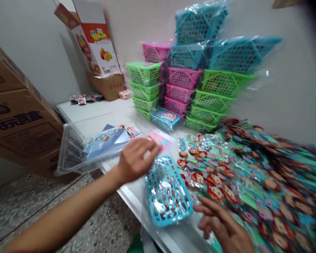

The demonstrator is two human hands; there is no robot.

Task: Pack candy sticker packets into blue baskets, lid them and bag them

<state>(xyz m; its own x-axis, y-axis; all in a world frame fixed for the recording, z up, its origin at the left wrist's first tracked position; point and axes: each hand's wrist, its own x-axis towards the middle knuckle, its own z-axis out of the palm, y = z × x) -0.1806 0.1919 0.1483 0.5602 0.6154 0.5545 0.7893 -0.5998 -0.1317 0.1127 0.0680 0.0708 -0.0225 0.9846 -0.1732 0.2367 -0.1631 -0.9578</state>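
A light-blue plastic basket [168, 193] in a clear bag lies in front of me, its gridded face up. My left hand [138, 158] is over its far left corner, fingers curled and thumb close to them. Those fingers overlap a pink printed card [162, 140] in clear plastic; whether they grip it or the bag is not plain. My right hand [221, 225] is beside the basket's near right corner, fingers apart, holding nothing. Many small packaged items with red-haired cartoon heads [216, 186] spread to the right.
Wrapped green baskets [144, 89], pink baskets [180, 89] and blue baskets [200, 24] stand stacked along the wall. A clear plastic bin [65, 147] with flat cards sits at the table's left edge. Cartons [21, 119] stand left; a fruit-printed box [97, 42] is behind.
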